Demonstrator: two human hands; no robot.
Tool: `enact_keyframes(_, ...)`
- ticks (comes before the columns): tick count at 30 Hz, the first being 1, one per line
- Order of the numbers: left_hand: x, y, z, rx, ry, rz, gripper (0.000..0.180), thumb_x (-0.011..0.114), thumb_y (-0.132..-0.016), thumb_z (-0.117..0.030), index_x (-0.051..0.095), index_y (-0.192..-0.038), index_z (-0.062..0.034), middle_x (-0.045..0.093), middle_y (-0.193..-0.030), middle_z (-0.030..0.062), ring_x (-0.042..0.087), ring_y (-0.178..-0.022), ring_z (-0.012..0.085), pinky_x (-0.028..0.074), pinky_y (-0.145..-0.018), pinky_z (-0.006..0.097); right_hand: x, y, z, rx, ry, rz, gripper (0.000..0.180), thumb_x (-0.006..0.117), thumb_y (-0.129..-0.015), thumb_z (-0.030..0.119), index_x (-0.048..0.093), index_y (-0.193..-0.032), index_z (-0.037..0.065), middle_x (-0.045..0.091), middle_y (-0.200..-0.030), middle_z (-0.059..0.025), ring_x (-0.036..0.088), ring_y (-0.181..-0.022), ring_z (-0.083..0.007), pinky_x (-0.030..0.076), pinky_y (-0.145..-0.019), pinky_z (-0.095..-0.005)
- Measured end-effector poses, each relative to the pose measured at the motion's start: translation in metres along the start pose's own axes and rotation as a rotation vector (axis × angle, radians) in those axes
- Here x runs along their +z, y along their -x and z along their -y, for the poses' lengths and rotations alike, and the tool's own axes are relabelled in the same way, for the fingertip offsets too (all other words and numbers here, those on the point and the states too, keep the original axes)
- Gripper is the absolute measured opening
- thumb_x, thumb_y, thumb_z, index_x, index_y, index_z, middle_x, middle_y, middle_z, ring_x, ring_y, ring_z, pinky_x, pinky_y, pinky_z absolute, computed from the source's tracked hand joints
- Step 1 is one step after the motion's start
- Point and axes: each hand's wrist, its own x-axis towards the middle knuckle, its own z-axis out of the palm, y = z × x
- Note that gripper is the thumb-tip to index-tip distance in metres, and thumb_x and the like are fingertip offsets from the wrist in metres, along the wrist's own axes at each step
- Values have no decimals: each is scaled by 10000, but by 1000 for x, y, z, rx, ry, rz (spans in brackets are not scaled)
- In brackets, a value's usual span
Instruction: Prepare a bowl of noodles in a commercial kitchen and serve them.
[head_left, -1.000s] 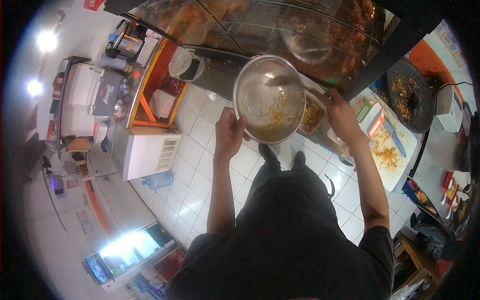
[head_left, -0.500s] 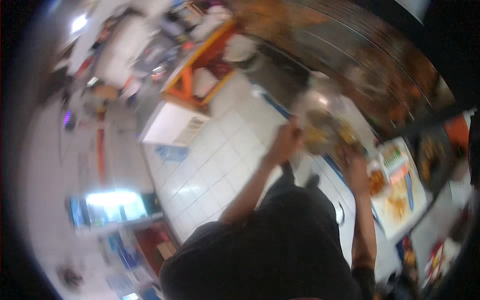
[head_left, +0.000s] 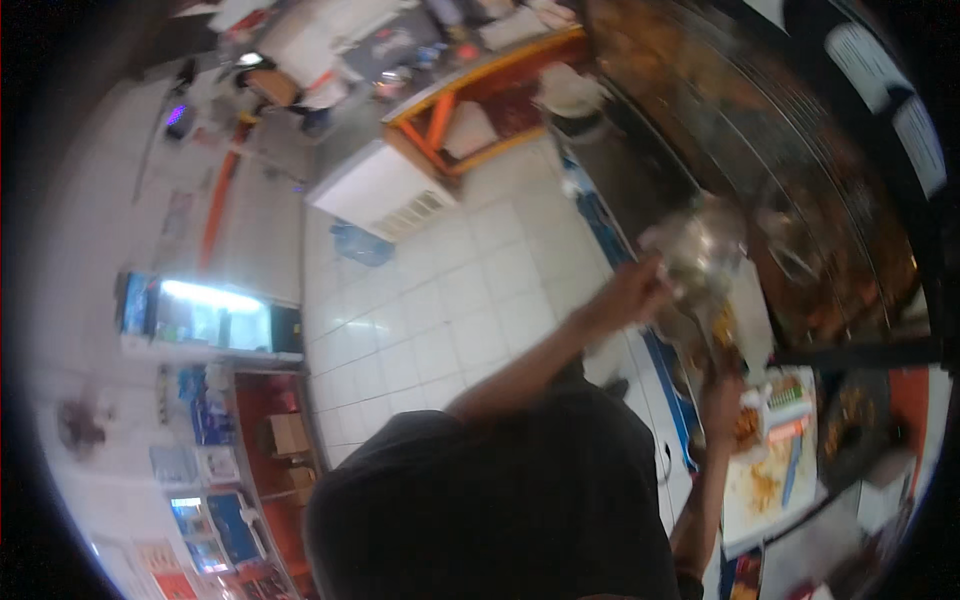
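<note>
My left hand (head_left: 632, 292) reaches over the counter and is closed on the edge of a shiny, silvery bowl-like thing (head_left: 706, 238), which is blurred and tilted. My right hand (head_left: 722, 395) is lower and to the right, its fingers bent; what they hold is smeared and I cannot make it out. Yellow food (head_left: 724, 322) shows just beyond its fingertips. Beside this hand, reddish-orange food (head_left: 746, 428) sits near a white cutting board (head_left: 742, 508). On the board lie yellowish scraps (head_left: 766, 486) and a blue-handled utensil or knife (head_left: 792, 473).
A glass-fronted case of browned food (head_left: 740, 130) rises beyond the dark counter top (head_left: 640, 160). To the left stretches a white tiled floor (head_left: 430, 310), with a white freezer-like box (head_left: 380, 185) and blue plastic bag (head_left: 362, 245). A lit display (head_left: 205, 312) stands farther left.
The view has swung, so the room sits differently. My left hand has lifted the shiny bowl-like thing and tilted it toward the glass case. My right hand stays near the yellow food.
</note>
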Motion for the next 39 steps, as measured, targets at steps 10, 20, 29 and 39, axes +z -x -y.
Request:
enact_keyframes(10, -11, -10, -13, -49, -82, 35, 166, 525, -941, -145, 428, -900, -16, 524, -587, 79, 578, -510, 138, 435, -449, 297, -31, -13, 27, 108, -127, 168, 293, 494, -858, 52, 583, -1137, 54, 572, -1063, -242, 610, -915, -367, 506, -770, -452)
enact_keyframes(20, 7, 9, -13, -89, -164, 96, 156, 512, -958, -146, 435, -923, -14, 529, -588, 45, 557, -510, 80, 477, -467, 243, 41, 9, -37, 205, 186, 375, 292, 528, -835, 116, 607, -1116, 117, 623, -983, -169, 637, -846, -322, 520, -700, -414)
enact_keyframes(29, 21, 13, -36, -130, -143, 31, 161, 508, -943, -96, 412, -851, -6, 438, -558, 63, 537, -478, 128, 471, -429, 300, 33, 8, -21, 308, 143, 166, 336, 534, -747, 45, 586, -1079, 48, 648, -832, -191, 650, -772, -354, 533, -680, -448)
enact_keyframes(39, 20, 13, -35, -109, -249, -11, 172, 518, -934, -98, 408, -845, -1, 489, -553, 90, 591, -484, 187, 486, -428, 310, 21, 30, -13, 466, 75, -9, 471, 517, -762, 23, 529, -1229, 80, 631, -896, -181, 640, -779, -343, 534, -662, -428)
